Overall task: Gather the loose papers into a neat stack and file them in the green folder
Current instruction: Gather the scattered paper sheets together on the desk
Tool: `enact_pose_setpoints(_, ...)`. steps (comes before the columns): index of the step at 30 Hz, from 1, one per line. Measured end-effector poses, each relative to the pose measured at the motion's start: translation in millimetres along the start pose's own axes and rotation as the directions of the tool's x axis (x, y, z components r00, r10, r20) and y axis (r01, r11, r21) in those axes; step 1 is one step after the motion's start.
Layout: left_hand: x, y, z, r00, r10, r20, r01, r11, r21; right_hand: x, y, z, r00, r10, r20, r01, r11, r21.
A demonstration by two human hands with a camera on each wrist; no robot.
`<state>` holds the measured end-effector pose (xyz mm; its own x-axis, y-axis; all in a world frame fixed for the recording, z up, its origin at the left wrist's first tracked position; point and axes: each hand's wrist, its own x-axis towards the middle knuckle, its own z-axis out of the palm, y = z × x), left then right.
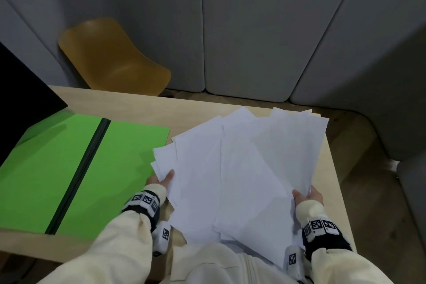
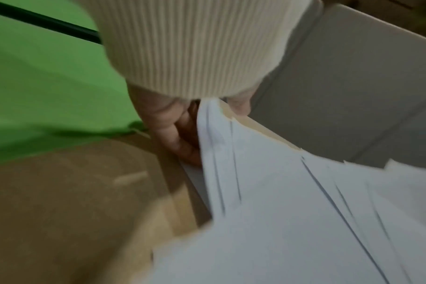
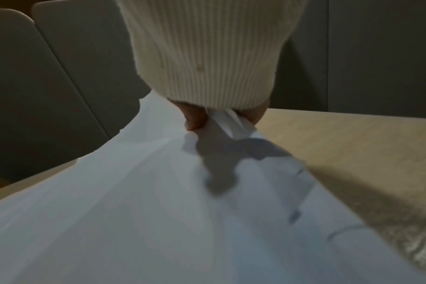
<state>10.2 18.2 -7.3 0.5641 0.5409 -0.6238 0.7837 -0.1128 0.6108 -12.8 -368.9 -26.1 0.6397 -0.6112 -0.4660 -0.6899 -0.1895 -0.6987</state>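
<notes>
Both hands' grip pinches a fanned, uneven sheaf of white papers (image 1: 242, 168): left hand (image 1: 161, 180) on its left edge, thumb on top, right hand (image 1: 307, 196) on its right edge. Sheets spread over the wooden surface (image 1: 138, 108), just beside the open green folder (image 1: 69, 168). Beyond stand a mustard chair (image 1: 110, 57) and grey panels (image 1: 253, 30).

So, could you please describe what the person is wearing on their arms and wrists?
Both arms wear cream sleeves with ribbed knit cuffs. The left wrist and the right wrist each carry a dark strap set with white blocks printed with black square tag patterns. The hands are bare.
</notes>
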Motion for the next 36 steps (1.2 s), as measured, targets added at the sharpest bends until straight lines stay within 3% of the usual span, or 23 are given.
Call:
enact_pose_setpoints(8,-14.2,16.4,28.3,0.997,0.037,0.063,-0.044,0.992,0.117,-19.1,-8.3,15.3,0.976,-0.001,0.218,0.031,0.991,-0.133)
enact_pose_setpoints(15,-0.6,23.1,14.0,0.994,-0.008,0.113,-0.019,0.972,0.236,-16.6,-8.4,15.6,0.983,-0.015,0.183,0.039,0.991,-0.126)
enact_pose_setpoints(21,-9.3,11.1,31.4,0.973,-0.053,0.225,-0.025,0.944,0.329,-46.3,-18.4,49.3,0.884,-0.005,0.468,0.13,0.963,-0.235)
enact_pose_setpoints(23,-6.5,4.1,29.3,0.976,-0.07,0.206,0.001,0.948,0.319,-37.9,-18.7,42.1,0.911,-0.048,0.411,0.14,0.97,-0.198)
enact_pose_setpoints(25,-7.8,-2.8,24.5,0.984,-0.078,0.162,0.016,0.934,0.356,-20.5,-14.9,27.7,0.979,-0.071,0.192,0.112,0.971,-0.212)
enact_pose_setpoints(27,-9.2,-8.5,23.1,0.986,-0.072,0.148,0.011,0.927,0.375,-7.7,-9.2,10.4,0.999,0.022,-0.024,-0.028,0.964,-0.266)
enact_pose_setpoints(29,-10.6,-11.3,23.8,0.985,-0.063,0.163,-0.002,0.929,0.369,-0.6,-2.0,3.1,0.979,0.164,-0.119,-0.186,0.96,-0.208)
enact_pose_setpoints(33,-11.8,-11.7,30.5,0.98,-0.03,0.199,-0.042,0.937,0.348,-1.9,4.8,8.2,0.962,0.254,-0.102,-0.259,0.964,-0.049)
enact_pose_setpoints(36,-15.3,-11.6,34.9,0.981,-0.029,0.194,-0.045,0.929,0.367,4.5,4.5,8.3,0.971,0.238,0.007,-0.236,0.966,-0.108)
